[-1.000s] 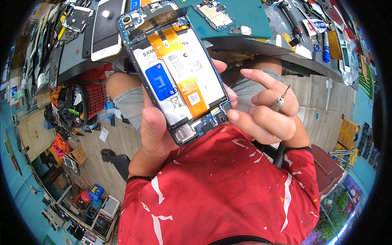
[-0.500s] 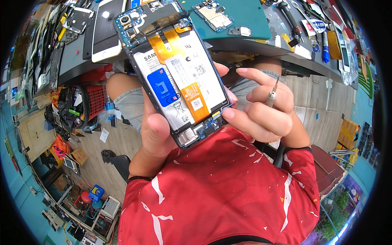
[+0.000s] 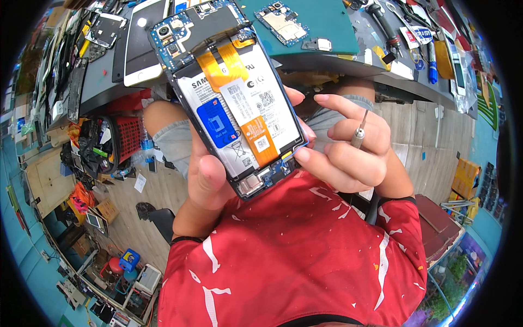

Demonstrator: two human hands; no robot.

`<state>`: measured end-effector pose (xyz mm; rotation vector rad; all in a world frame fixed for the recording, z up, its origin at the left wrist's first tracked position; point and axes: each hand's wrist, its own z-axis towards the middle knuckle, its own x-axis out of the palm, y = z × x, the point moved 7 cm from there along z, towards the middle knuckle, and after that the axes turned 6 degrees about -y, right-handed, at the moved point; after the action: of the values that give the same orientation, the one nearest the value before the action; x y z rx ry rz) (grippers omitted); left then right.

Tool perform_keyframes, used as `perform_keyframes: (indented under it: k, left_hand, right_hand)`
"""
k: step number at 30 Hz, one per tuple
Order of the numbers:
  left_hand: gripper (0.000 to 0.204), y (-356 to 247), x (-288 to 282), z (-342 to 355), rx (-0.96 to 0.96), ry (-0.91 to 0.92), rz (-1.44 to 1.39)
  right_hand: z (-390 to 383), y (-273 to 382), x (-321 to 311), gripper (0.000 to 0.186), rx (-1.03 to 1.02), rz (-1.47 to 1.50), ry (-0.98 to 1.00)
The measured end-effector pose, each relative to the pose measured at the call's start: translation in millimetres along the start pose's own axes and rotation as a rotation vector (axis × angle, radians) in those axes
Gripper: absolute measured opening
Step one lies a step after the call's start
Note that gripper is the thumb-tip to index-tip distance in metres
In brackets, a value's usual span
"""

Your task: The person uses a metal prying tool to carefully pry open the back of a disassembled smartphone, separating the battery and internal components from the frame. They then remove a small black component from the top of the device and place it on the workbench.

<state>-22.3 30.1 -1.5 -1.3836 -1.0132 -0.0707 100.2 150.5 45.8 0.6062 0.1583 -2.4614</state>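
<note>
My left hand (image 3: 210, 185) is closed around an opened phone (image 3: 269, 87), held tilted with its top to the upper left. Inside show a white battery with a blue pull tab (image 3: 218, 122), orange ribbon cables (image 3: 259, 141) and a blue circuit board (image 3: 166, 41) at the top. A thin blue wire (image 3: 299, 145) runs at the lower right corner. My right hand (image 3: 354, 158) has a thin metal screwdriver (image 3: 359, 136) between its curled fingers, tip upward; its thumb touches the phone's lower right corner at the wire, and its index finger stretches out beside the frame.
Behind the phone, a grey desk (image 3: 99, 72) holds a white phone (image 3: 143, 52), a green mat (image 3: 340, 35) with a loose circuit board (image 3: 280, 24), and scattered tools. A red basket (image 3: 128, 136) is below at left; yellow boxes (image 3: 466, 177) sit at right.
The phone's top has shifted slightly left and its bottom slightly down and right. My right hand and screwdriver have moved a little left. The wire's loop now lies flatter at the corner.
</note>
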Motion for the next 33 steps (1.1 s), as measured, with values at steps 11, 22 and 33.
perform_keyframes:
  k: [11,22,33]
  left_hand:
    - [0.098,11,0,3,0.051,0.172,-0.306]
    - [0.092,15,-1,3,0.033,0.122,-0.292]
    - [0.086,12,2,4,0.028,0.061,-0.195]
  right_hand:
    - [-8,-47,-16,0.022,0.877,0.341,0.073]
    - [-9,-50,0,0.012,1.091,0.639,0.075]
    - [-21,-50,5,0.015,1.207,0.619,0.133]
